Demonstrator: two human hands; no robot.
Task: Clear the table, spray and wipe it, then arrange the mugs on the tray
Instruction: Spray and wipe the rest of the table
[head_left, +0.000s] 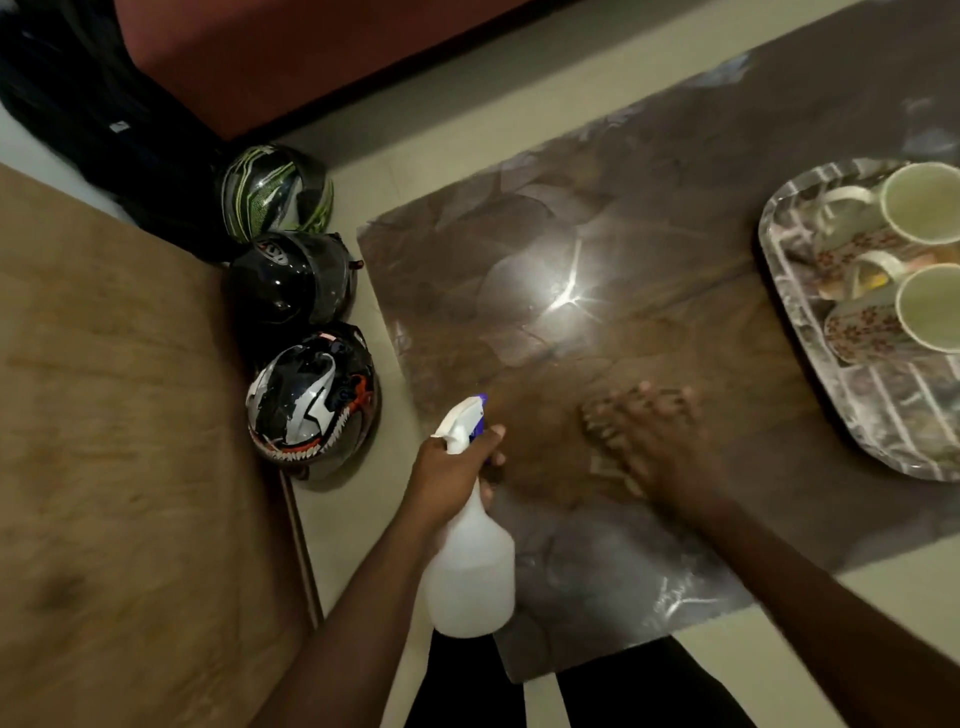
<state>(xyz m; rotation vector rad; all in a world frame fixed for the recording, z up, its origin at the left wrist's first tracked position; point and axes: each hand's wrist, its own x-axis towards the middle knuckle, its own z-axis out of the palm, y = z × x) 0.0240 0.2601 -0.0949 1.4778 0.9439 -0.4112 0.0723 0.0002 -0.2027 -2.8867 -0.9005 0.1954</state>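
My left hand grips the neck of a white translucent spray bottle, whose nozzle points over the table. The glossy brown marble-pattern table fills the middle. My right hand lies flat on the table near its front, fingers spread and blurred by motion. A brownish, cloth-like smear sits under and left of that hand; I cannot tell whether it is a cloth. At the right edge a clear glass tray holds two floral mugs lying on their sides.
Three motorcycle helmets stand on the floor left of the table: green, black and a black-and-white one with teeth. A wooden board fills the left. A red wall and dark bags lie behind.
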